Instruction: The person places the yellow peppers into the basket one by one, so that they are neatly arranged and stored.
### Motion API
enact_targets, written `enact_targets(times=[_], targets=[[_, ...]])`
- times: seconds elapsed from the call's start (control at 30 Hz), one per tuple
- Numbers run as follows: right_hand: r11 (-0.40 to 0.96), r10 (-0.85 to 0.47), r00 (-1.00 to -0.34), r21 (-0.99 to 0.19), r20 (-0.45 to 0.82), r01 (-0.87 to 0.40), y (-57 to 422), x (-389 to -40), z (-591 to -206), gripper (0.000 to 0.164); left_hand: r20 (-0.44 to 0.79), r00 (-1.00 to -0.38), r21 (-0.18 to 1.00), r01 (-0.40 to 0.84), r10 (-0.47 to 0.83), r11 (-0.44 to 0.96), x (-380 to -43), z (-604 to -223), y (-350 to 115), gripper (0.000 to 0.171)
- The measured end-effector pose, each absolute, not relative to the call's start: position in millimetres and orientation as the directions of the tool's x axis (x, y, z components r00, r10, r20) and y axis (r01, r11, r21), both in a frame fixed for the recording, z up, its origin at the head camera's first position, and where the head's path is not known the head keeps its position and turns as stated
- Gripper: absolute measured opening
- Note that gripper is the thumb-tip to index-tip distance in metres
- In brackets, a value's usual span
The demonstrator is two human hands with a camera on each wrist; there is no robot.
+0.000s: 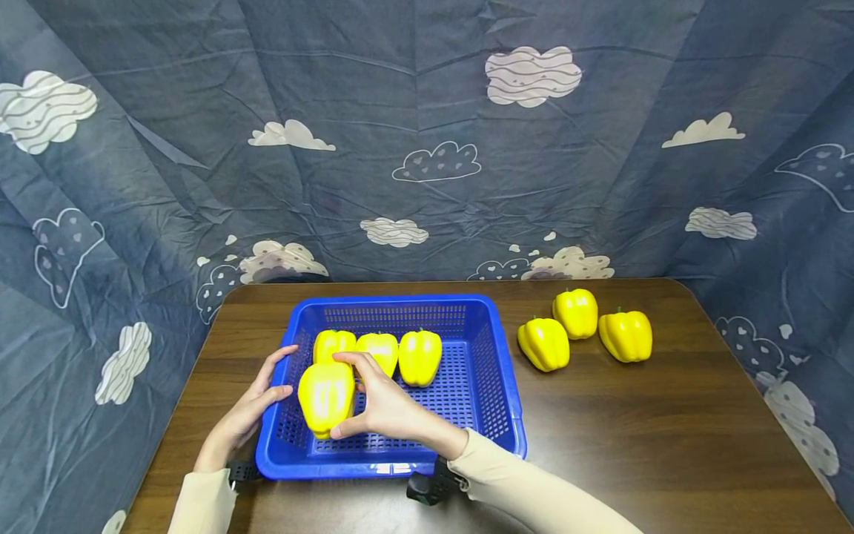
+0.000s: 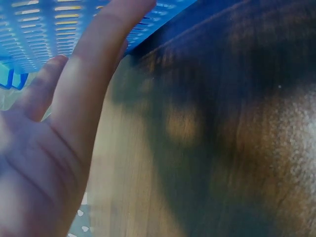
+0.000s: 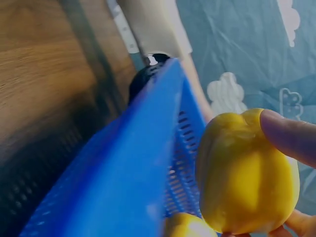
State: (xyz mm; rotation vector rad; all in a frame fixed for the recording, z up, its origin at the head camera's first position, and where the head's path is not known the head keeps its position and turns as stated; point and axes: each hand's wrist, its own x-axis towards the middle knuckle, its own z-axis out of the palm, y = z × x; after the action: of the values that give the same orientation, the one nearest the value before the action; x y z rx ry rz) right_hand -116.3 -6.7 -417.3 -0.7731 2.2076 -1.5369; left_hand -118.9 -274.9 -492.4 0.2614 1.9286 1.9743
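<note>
In the head view my right hand grips a yellow bell pepper between thumb and fingers, over the left side of a blue plastic basket. The right wrist view shows the same bell pepper above the basket's rim, the thumb across one end. Three more yellow bell peppers lie inside the basket, the leftmost partly hidden behind the held one. On the basket's left rim rests my left hand, its thumb and fingers fairly straight. The left wrist view has this hand against the basket's slotted outer wall.
Three yellow bell peppers stand on the brown wooden table to the right of the basket. A dark blue cloth with cloud prints hangs behind the table and down its sides.
</note>
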Motion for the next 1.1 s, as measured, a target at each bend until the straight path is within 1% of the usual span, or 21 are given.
enact_targets(times=[0.23, 0.47, 0.63, 0.87, 1.1], targets=[[0.363, -0.593, -0.805, -0.901, -0.028, -0.236, -15.8, -116.4, -430.1, 0.095, -0.074, -0.905, 0.993, -0.103, 0.419, -0.048, -119.5, -496.1, -276.5, 0.060], [0.436, -0.592, -0.806, -0.841, -0.001, -0.319, -22.5, -115.1, -439.9, 0.094, -0.097, -0.907, 0.992, -0.122, 0.409, -0.036, -119.9, -497.0, -275.9, 0.060], [0.456, -0.596, -0.803, -0.817, 0.015, -0.353, -26.6, -114.8, -446.0, 0.094, -0.100, -0.907, 0.991, -0.126, 0.409, -0.037, -119.5, -497.3, -276.1, 0.060], [0.479, -0.596, -0.803, -0.798, 0.011, -0.366, -29.5, -113.3, -451.3, 0.094, -0.074, -0.903, 0.993, -0.106, 0.423, -0.052, -118.6, -496.9, -277.2, 0.060], [0.477, -0.605, -0.796, -0.788, 0.027, -0.389, -32.1, -114.0, -456.1, 0.095, -0.088, -0.909, 0.993, -0.112, 0.408, -0.036, -118.8, -497.3, -276.5, 0.060]])
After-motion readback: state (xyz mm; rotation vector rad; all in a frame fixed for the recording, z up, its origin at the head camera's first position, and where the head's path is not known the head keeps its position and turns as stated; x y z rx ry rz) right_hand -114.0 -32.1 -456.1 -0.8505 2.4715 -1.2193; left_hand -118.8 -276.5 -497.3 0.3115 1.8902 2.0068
